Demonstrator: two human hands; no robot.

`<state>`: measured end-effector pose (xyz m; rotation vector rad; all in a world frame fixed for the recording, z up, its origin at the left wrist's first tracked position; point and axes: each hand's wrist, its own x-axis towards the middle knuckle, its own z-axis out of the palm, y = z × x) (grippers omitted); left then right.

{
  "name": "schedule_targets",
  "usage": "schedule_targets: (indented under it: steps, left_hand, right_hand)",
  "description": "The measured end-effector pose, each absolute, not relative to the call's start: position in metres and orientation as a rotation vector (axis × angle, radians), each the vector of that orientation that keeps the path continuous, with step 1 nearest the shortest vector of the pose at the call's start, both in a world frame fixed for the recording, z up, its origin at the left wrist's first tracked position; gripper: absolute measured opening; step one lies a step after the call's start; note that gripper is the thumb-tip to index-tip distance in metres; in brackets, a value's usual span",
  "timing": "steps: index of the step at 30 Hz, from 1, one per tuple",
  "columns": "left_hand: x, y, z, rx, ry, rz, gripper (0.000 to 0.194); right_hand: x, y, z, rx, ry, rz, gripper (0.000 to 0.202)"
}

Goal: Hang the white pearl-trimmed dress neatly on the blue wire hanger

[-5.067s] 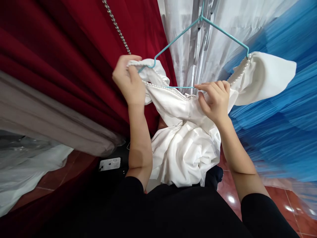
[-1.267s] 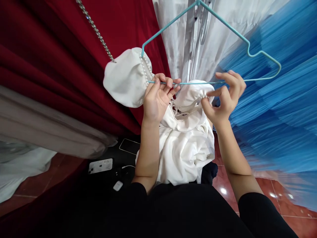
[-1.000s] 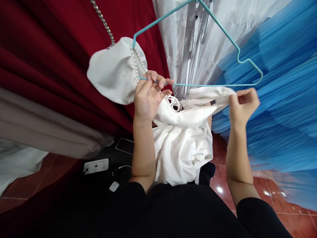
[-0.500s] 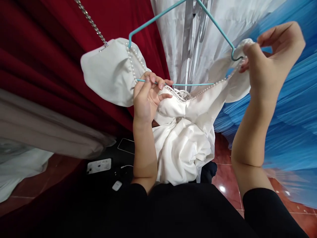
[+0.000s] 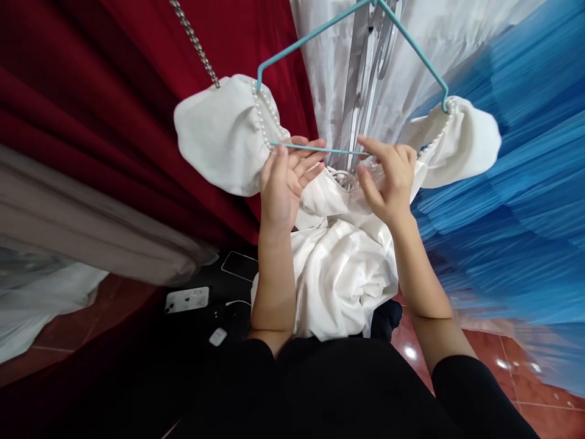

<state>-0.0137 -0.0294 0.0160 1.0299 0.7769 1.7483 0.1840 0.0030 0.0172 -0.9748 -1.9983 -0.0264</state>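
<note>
A white dress with pearl-trimmed puffed sleeves hangs on a teal wire hanger in front of me. Both sleeves sit over the hanger's ends, one at the left and one at the right. My left hand pinches the hanger's bottom wire near its left end. My right hand grips the pearl neckline and the wire near the middle. The dress's skirt bunches down against my black-clad body.
Dark red fabric with a silver chain hangs at the left, grey cloth below it. White fabric hangs behind, blue tulle at the right. A white phone, a dark phone and a small charger lie on the floor.
My right hand pulled the right sleeve up over the hanger's right end, then came back down to the neckline at the middle. My left hand stayed on the bottom wire.
</note>
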Motion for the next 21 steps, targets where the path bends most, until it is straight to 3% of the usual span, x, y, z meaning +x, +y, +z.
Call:
schedule_targets:
  steps: [2,4,9,12,14,18,21]
  left_hand:
    - [-0.012,-0.045,0.018,1.039,0.933,1.806,0.048]
    - [-0.015,-0.059,0.025,1.074,1.116,1.962,0.045]
    - [-0.042,-0.060,0.051,1.561,1.246,2.437,0.006]
    - [-0.055,-0.036,0.058,1.996,1.442,2.201,0.052]
    - [-0.057,-0.018,0.057,2.034,1.590,2.047,0.066]
    - [-0.061,0.008,0.057,1.658,1.558,2.008,0.046]
    - [-0.078,0.015,0.063,1.658,1.581,2.061,0.043]
  right_hand:
    - [0.181,0.001,0.015,-0.987,-1.954,-0.020,0.034]
    - [0.177,-0.001,0.015,-0.984,-1.934,-0.026,0.033]
    - [0.168,-0.005,0.018,-0.975,-1.885,-0.036,0.029]
    - [0.169,-0.005,0.020,-0.956,-1.863,-0.035,0.027]
    - [0.172,-0.004,0.019,-0.968,-1.877,-0.047,0.027]
    - [0.185,0.000,0.021,-1.012,-1.922,-0.074,0.030]
    - [0.196,0.004,0.025,-1.008,-1.971,-0.068,0.031]
